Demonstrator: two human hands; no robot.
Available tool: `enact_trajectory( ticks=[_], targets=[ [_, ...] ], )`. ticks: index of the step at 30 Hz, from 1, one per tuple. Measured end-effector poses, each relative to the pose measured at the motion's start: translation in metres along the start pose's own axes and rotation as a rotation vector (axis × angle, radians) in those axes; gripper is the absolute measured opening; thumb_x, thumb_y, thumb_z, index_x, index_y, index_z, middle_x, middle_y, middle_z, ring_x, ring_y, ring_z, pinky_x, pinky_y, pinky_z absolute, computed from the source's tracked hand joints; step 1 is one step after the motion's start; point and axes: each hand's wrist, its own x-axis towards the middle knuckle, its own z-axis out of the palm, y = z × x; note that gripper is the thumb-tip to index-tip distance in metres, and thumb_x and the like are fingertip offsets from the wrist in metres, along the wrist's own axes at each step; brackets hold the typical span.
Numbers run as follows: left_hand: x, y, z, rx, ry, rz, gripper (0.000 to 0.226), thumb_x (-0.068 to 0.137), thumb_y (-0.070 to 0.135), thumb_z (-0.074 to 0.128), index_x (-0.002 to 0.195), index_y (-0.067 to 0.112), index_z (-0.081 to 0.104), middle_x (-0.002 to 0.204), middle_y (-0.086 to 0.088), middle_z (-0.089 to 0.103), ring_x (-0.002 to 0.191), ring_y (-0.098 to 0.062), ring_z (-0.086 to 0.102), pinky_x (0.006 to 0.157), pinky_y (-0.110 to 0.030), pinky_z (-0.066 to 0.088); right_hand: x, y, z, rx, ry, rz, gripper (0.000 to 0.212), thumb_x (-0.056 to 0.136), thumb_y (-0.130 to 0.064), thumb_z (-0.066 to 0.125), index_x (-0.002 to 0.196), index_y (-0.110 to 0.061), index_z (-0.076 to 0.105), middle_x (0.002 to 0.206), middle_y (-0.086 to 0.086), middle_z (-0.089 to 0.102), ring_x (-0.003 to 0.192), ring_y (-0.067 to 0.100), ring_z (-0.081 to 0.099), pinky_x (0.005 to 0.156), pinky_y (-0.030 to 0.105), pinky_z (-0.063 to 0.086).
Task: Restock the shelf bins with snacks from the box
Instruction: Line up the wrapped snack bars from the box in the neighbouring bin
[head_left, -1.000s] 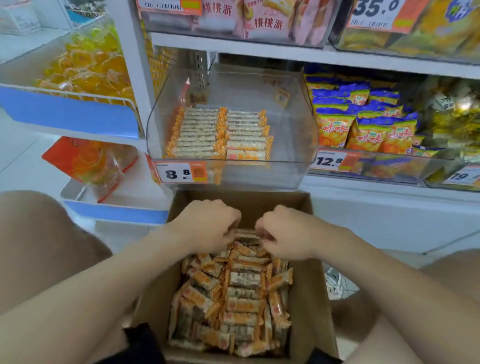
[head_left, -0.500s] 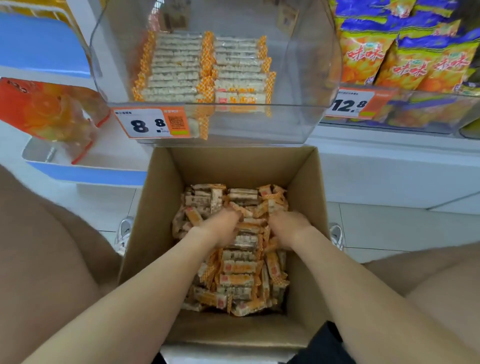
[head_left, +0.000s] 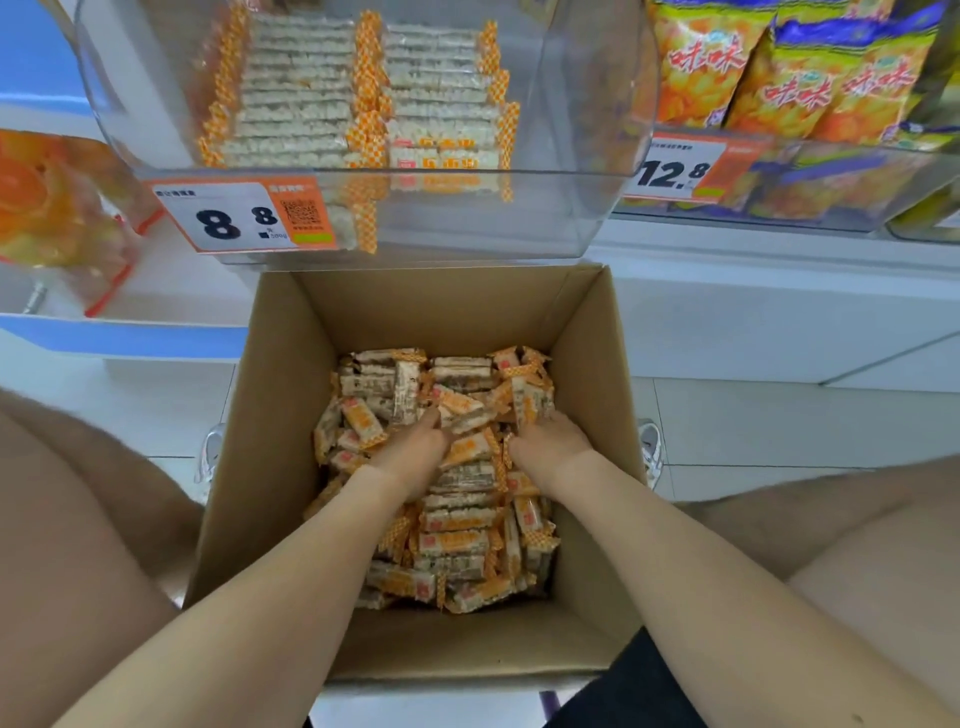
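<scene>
Clear plastic shelf bin (head_left: 467, 223) ahead; your left hand (head_left: 410, 452), right hand (head_left: 550, 441) buried in orange-wrapped snack bars (head_left: 457, 540), brown cardboard box (head_left: 280, 415); grips hidden.

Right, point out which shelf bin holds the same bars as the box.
The clear bin tagged 8.8, right above the box: orange-ended bars in rows. The 12.8 bin beside it holds bags.

Bare forearms (head_left: 291, 561) here, uncovered all the way down to the left hand (head_left: 410, 457) and the right hand (head_left: 553, 449), and the legs (head_left: 78, 519) are bare as well. Black shorts (head_left: 623, 691) show at the bottom edge, plain dark fabric. On the feet, white sneakers: the left shoe (head_left: 210, 452) and the right shoe (head_left: 650, 452), both with pale soles and light uppers.
</scene>
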Motion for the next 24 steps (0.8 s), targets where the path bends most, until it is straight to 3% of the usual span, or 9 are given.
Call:
enact_trajectory(
  ticks=[2,4,7,9,14,18,22,24],
  targets=[
    [-0.001,-0.003,0.0,-0.078,0.016,-0.008,0.037,0.09,0.008,0.076,0.118,0.021,0.055,0.142,-0.009,0.042,0.088,-0.023,0.06,0.079,-0.041,0.059,-0.003,0.001,-0.005,0.001,-0.002,-0.001,0.02,0.102,-0.006,0.056,0.12,-0.012,0.063,0.13,0.012,0.062,0.131,0.036,0.05,0.115,0.049,0.032],
    [-0.003,-0.005,-0.003,-0.199,0.039,-0.049,0.05,0.085,0.015,0.084,0.125,0.021,0.055,0.131,-0.006,0.054,0.097,-0.024,0.063,0.083,-0.041,0.06,-0.007,0.003,-0.013,0.037,0.033,-0.014,0.023,0.101,-0.009,0.059,0.124,-0.012,0.061,0.133,0.013,0.059,0.129,0.036,0.051,0.11,0.047,0.037],
    [-0.007,-0.008,-0.01,-0.315,0.036,-0.08,0.056,0.078,0.025,0.092,0.125,0.023,0.061,0.121,-0.001,0.066,0.106,-0.021,0.065,0.087,-0.037,0.06,-0.018,0.008,-0.03,0.163,0.115,-0.023,0.023,0.095,-0.017,0.073,0.114,-0.012,0.06,0.12,0.011,0.058,0.102,0.03,0.061,0.08,0.039,0.05],
    [-0.01,-0.009,-0.02,-0.388,0.049,-0.075,0.053,0.076,0.025,0.093,0.121,0.029,0.066,0.123,0.006,0.064,0.111,-0.017,0.063,0.09,-0.033,0.058,-0.025,0.015,-0.041,0.312,0.158,0.008,0.022,0.089,-0.016,0.077,0.106,-0.014,0.063,0.108,0.007,0.06,0.087,0.025,0.062,0.073,0.039,0.058],
    [-0.03,-0.003,-0.07,-0.546,0.069,0.034,0.043,0.081,0.022,0.088,0.118,0.029,0.069,0.115,0.014,0.063,0.105,-0.009,0.061,0.085,-0.026,0.05,-0.055,0.039,-0.071,0.684,0.385,0.027,0.032,0.08,-0.014,0.075,0.111,-0.018,0.078,0.103,-0.004,0.07,0.091,0.014,0.066,0.076,0.03,0.059],
    [-0.057,0.002,-0.119,-0.742,0.084,0.145,0.046,0.08,0.013,0.089,0.118,0.032,0.072,0.111,0.018,0.071,0.099,0.005,0.065,0.082,-0.018,0.054,-0.085,0.051,-0.082,0.769,0.459,0.005,0.028,0.082,-0.023,0.076,0.11,-0.024,0.081,0.105,-0.011,0.073,0.096,0.006,0.066,0.083,0.028,0.058],
    [-0.085,0.004,-0.155,-0.827,0.116,0.241,0.06,0.077,0.004,0.089,0.128,0.029,0.071,0.118,0.016,0.074,0.107,-0.002,0.07,0.092,-0.026,0.058,-0.103,0.052,-0.088,0.781,0.524,-0.011,0.027,0.081,-0.028,0.076,0.108,-0.027,0.08,0.103,-0.013,0.074,0.091,0.003,0.066,0.081,0.027,0.059],
    [-0.1,0.006,-0.168,-0.839,0.127,0.264,0.058,0.077,0.011,0.09,0.129,0.028,0.071,0.119,0.015,0.073,0.111,-0.005,0.069,0.097,-0.03,0.058,-0.111,0.05,-0.094,0.78,0.565,-0.025,0.03,0.08,-0.03,0.075,0.11,-0.029,0.08,0.103,-0.015,0.073,0.089,0.001,0.064,0.078,0.024,0.057]
  ],
)
